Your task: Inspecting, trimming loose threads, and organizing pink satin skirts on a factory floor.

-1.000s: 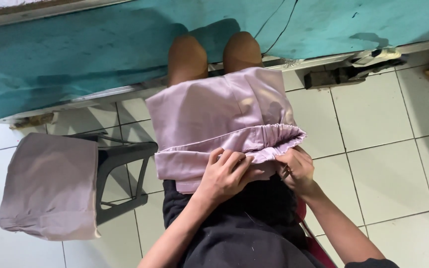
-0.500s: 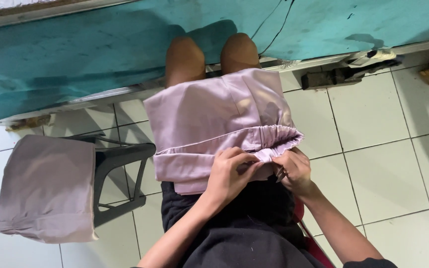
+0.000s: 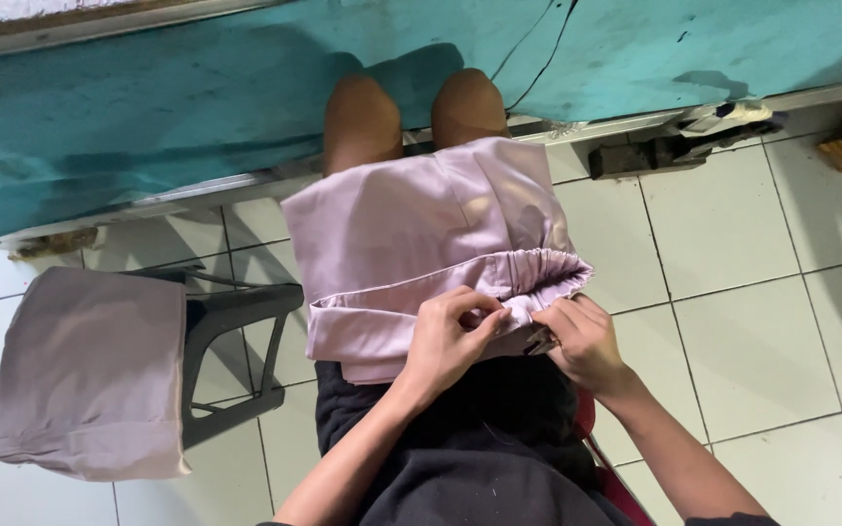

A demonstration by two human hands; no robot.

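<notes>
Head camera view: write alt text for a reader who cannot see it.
Seen from above, a seated person's left hand and right hand pinch the gathered elastic edge of a pale lilac garment spread over their lap. To the left, a similar folded cloth lies on a dark plastic stool on white floor tiles.

lap: lilac garment [image 3: 421,244] spread over knees, gathered waistband edge nearest the body
stool [image 3: 236,331]: dark plastic, on tile floor [image 3: 762,321]; folded lilac cloth [image 3: 90,370] covers its left part
floor, far edge: dark scraps along teal wall
</notes>
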